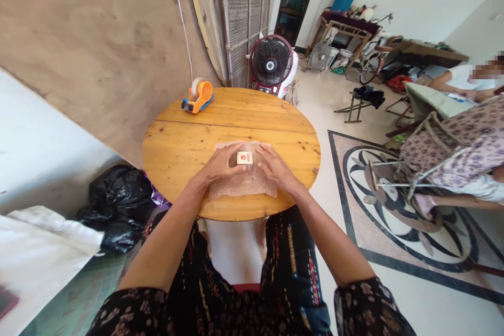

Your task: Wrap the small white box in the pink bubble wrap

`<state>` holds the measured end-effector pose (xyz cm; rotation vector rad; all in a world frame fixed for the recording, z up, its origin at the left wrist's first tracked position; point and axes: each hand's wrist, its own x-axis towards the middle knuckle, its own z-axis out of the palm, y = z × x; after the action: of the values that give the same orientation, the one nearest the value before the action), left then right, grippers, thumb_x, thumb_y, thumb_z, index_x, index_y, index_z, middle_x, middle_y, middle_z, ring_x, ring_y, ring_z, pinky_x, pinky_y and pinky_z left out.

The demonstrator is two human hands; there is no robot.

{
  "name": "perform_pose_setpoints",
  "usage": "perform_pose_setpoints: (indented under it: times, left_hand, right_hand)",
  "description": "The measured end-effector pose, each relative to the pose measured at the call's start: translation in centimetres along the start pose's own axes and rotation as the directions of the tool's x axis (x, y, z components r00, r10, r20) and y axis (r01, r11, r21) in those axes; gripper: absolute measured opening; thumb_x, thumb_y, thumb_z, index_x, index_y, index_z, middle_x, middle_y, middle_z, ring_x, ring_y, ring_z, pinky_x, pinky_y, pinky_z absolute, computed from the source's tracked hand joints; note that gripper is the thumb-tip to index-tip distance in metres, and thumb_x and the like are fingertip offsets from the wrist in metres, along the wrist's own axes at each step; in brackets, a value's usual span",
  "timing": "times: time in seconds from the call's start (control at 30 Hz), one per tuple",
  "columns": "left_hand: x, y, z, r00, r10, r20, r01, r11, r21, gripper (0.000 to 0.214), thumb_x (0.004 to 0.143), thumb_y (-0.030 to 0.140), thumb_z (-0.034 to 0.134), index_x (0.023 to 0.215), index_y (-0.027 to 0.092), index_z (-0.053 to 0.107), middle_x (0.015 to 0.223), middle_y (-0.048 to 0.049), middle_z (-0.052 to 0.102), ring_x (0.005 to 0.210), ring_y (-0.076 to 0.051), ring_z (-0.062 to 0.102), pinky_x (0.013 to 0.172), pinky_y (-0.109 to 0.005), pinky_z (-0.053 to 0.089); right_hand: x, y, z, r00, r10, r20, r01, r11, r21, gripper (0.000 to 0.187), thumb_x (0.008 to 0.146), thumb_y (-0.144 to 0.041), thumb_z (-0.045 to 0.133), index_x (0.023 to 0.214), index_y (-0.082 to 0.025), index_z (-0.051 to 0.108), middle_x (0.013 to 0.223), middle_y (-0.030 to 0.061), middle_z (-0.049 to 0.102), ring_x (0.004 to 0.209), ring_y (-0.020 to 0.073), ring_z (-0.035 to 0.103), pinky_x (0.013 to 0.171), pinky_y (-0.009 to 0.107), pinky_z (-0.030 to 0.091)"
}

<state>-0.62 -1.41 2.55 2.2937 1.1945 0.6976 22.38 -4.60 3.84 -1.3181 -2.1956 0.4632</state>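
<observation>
A small white box (244, 158) with red print stands on a sheet of bubble wrap (240, 186), which lies flat near the front of the round wooden table (177, 152). On the box's left side, my left hand (225, 161) is curved with thumb and fingers apart, its fingertips close to the box. My right hand (274, 167) is on the other side, fingers spread over the wrap, a small gap from the box. Neither hand has closed on anything. Whether the left fingertips touch the box cannot be made out.
An orange tape dispenser (200, 95) sits at the table's back left edge. Behind the table stands a fan (271, 65). Black plastic bags (118, 205) lie on the left. To the right, people sit by another table (437, 98), near a folding stool (354, 107).
</observation>
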Motion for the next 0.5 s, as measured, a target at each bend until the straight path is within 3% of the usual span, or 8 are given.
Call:
perform_pose_setpoints:
  times: [0.3,0.5]
  left_hand:
    - [0.19,-0.21,0.10,0.997,0.060,-0.039,-0.062,0.996,-0.063,0.077,0.077,0.049,0.061,0.143,0.015,0.040,0.147,-0.0124,0.044,0.135,-0.031,0.041,0.113,-0.045,0.031]
    - [0.20,-0.25,0.16,0.998,0.059,-0.029,-0.061,0.994,-0.093,0.078,0.076,0.043,0.060,0.145,0.017,0.037,0.149,-0.0113,0.041,0.137,-0.031,0.038,0.114,-0.046,0.030]
  right_hand:
    - [-0.01,0.05,-0.02,1.000,-0.017,-0.003,0.017,0.996,0.093,0.049,0.091,-0.035,0.048,0.139,-0.021,0.048,0.157,0.0083,0.025,0.146,0.0264,0.022,0.118,0.052,0.022]
    - [-0.26,-0.16,0.14,0.999,-0.050,-0.021,0.053,0.989,0.141,0.046,0.093,-0.036,0.046,0.137,-0.022,0.049,0.157,0.0089,0.027,0.145,0.0250,0.025,0.117,0.051,0.024]
